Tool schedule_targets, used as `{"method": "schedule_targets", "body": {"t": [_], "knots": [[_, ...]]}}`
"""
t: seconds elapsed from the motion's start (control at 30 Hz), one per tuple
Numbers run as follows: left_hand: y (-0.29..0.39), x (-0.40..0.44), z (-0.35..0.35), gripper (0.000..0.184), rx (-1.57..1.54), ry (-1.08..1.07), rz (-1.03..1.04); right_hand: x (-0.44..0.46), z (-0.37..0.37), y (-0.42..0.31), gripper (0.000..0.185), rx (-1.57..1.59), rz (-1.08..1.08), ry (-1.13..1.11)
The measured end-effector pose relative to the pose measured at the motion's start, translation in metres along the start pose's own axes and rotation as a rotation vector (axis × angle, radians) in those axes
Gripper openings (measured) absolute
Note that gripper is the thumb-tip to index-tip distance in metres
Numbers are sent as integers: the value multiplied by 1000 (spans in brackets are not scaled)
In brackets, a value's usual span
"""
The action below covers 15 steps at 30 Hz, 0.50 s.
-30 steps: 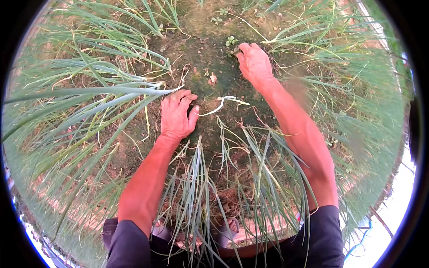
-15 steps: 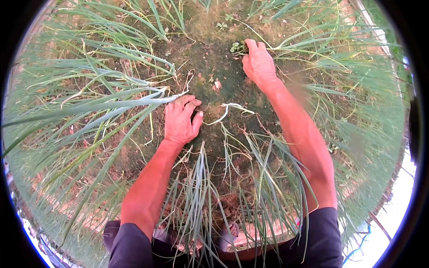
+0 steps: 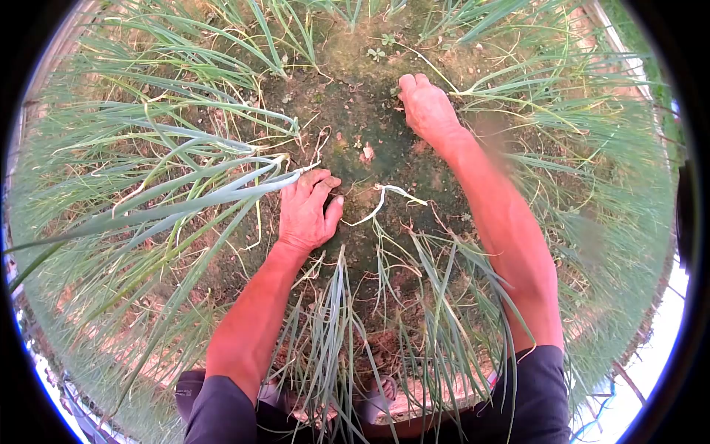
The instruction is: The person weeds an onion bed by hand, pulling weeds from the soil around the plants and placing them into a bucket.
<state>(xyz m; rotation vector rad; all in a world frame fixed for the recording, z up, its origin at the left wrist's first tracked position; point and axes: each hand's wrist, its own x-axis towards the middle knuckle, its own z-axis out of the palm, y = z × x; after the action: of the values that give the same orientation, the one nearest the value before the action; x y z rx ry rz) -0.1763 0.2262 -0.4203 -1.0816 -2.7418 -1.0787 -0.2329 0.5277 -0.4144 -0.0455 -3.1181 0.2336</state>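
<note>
My left hand (image 3: 307, 211) rests on the dark soil (image 3: 355, 111), thumb apart and fingers loosely bent. Its fingertips are beside the pale base of a spring onion plant (image 3: 244, 194) whose long leaves lean left. Farther forward on the right, my right hand (image 3: 429, 109) is closed low over the ground. A bit of a small green weed (image 3: 396, 91) shows at its fingertips; the rest is hidden by the fingers. A bent whitish onion stalk (image 3: 383, 195) lies between my forearms.
Rows of spring onions stand left and right (image 3: 532, 92). More onion clumps (image 3: 333, 311) rise close to my body between my arms. Small leafy weeds (image 3: 376, 54) grow ahead. A pale edging (image 3: 617, 44) borders the bed at far right.
The leafy weed visible beside my right fingers is now mostly out of sight at the closed fingers. My left hand stays by the onion base. The whole view has shifted slightly.
</note>
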Motion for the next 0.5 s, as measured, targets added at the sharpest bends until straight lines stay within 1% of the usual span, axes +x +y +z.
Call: {"method": "schedule_targets", "body": {"t": [0.1,0.2,0.3,0.4,0.47,0.5], "knots": [[0,0,1,33,-3,4,-4,1,4,-5,21,-156,-36,-11],[0,1,0,33,-22,1,-8,1,6,-6,20,-200,-103,59],[1,1,-1,34,-35,-3,-15,7,10,-3,20,-179,-130,73],[-1,2,-1,34,-46,-13,-20,16,9,21,19,-110,188,158],[-1,2,-2,34,-37,-19,-21,27,15,41,15,298,264,186],[-1,1,-2,34,-36,-26,-17,32,18,46,14,413,284,209]]}}
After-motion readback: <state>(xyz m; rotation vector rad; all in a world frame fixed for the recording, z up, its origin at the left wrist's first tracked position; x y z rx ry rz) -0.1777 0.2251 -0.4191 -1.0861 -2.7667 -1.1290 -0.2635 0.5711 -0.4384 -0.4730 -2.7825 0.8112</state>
